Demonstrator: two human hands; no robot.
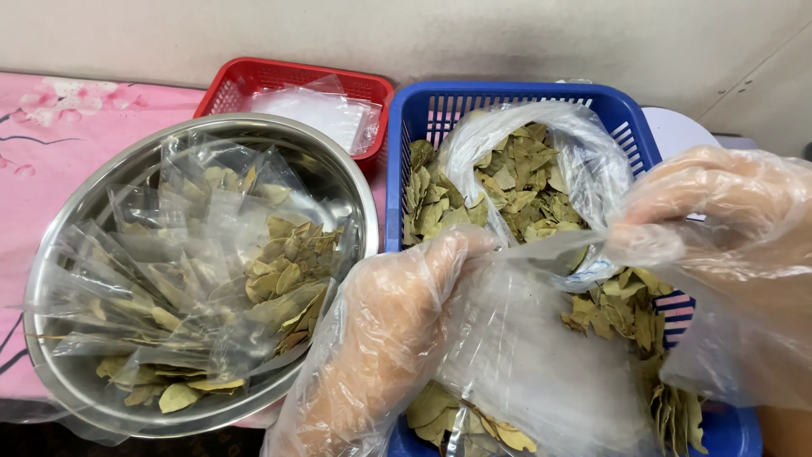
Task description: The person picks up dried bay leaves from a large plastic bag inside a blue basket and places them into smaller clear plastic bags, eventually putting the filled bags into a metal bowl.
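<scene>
Bag (pixel 541 182) of leaves pinched by left hand (pixel 397 326) and right hand (pixel 719 224) over blue basket (pixel 423 110); thin film may slip, spilling leaves.

A steel bowl (pixel 68 254) holds small clear packets (pixel 182 254) of dried leaves. Behind it, a red basket (pixel 254 74) contains what seem to be empty clear bags (pixel 321 114). Both rest on a pink floral cloth (pixel 59 127).
</scene>
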